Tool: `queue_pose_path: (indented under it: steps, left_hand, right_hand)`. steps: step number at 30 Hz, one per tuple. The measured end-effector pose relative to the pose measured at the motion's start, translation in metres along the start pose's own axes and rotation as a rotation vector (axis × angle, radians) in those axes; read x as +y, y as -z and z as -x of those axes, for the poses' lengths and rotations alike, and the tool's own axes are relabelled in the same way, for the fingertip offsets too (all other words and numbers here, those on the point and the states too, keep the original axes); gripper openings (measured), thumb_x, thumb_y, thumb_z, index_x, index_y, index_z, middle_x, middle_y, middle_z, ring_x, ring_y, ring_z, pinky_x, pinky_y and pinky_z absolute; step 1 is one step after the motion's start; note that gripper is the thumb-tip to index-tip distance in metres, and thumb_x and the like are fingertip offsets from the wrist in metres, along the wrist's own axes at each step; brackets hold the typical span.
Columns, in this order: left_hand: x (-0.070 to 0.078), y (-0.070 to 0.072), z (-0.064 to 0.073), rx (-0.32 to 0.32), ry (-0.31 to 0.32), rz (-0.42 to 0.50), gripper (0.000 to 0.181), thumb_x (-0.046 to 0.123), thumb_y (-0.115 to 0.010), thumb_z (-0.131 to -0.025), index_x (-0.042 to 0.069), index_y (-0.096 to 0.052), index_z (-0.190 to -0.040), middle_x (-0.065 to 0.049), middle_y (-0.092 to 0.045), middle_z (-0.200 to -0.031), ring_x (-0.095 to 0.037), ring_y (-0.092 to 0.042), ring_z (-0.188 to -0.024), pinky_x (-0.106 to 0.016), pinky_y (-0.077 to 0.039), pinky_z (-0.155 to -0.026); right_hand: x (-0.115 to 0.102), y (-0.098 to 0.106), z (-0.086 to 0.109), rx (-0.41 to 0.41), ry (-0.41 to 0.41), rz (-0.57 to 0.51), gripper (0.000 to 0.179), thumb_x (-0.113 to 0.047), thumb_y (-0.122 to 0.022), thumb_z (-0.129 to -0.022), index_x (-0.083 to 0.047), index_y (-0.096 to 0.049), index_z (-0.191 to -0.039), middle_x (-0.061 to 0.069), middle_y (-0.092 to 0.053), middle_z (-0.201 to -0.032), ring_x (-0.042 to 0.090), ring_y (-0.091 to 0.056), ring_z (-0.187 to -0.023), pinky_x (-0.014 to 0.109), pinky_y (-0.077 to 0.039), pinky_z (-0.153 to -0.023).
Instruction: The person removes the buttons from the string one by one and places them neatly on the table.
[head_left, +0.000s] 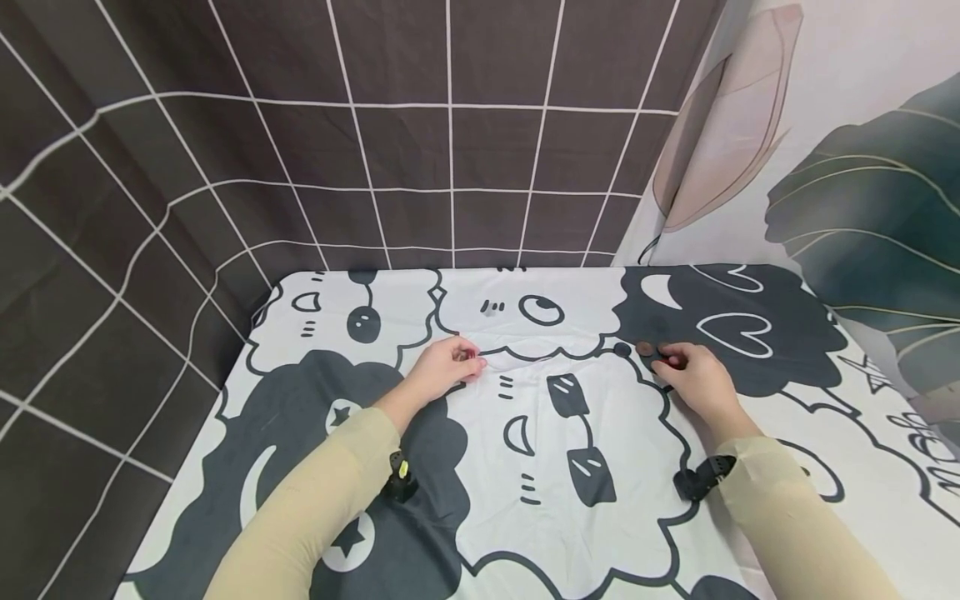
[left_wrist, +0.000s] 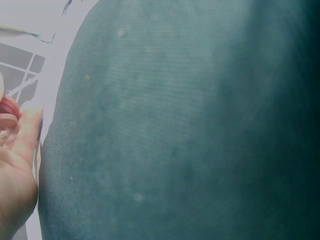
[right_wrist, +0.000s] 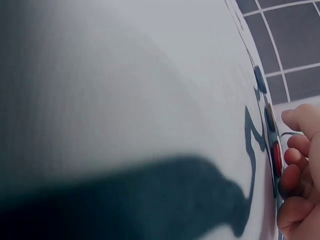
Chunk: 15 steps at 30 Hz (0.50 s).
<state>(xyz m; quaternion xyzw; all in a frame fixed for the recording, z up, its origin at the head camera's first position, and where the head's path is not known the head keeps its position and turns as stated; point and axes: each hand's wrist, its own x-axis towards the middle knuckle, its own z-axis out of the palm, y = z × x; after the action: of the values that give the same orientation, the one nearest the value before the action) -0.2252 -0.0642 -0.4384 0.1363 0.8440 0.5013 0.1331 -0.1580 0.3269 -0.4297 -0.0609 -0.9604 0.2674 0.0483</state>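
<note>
My left hand (head_left: 448,363) pinches a small red disc (head_left: 473,354) between thumb and fingers, low over the printed cloth. In the left wrist view the red disc (left_wrist: 9,106) shows at the left edge, partly hidden by the fingers. Over to the right, my right hand (head_left: 699,379) is low at the cloth with bent fingers. Beside its fingertips a red disc (right_wrist: 277,158) lies on the cloth, while the thumb stands apart from it. Left of that hand, a brown disc (head_left: 643,348) and a dark disc (head_left: 622,349) lie in a row.
The table is covered by a black-and-white cartoon cloth (head_left: 555,533). A dark curtain with a white grid (head_left: 405,150) hangs behind and to the left. On the right hangs a leaf-patterned curtain (head_left: 885,183). A thin black cord (head_left: 649,247) shows at the back edge.
</note>
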Motion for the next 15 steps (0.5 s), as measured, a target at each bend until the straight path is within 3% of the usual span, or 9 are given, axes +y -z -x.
queue_pose_path:
  steps: [15]
  left_hand:
    - [0.001, -0.001, 0.000, -0.001, 0.014, 0.048, 0.029, 0.026, -0.071, -0.085, 0.006, -0.063, -0.105, -0.003, -0.064, -0.078, -0.012, -0.065, -0.074, -0.023, -0.054, -0.069]
  right_hand:
    - [-0.016, -0.009, -0.006, -0.036, 0.062, 0.007, 0.035, -0.023, -0.059, -0.089, 0.003, -0.059, -0.112, 0.015, -0.054, -0.099, 0.030, -0.052, -0.089, 0.048, -0.042, -0.078]
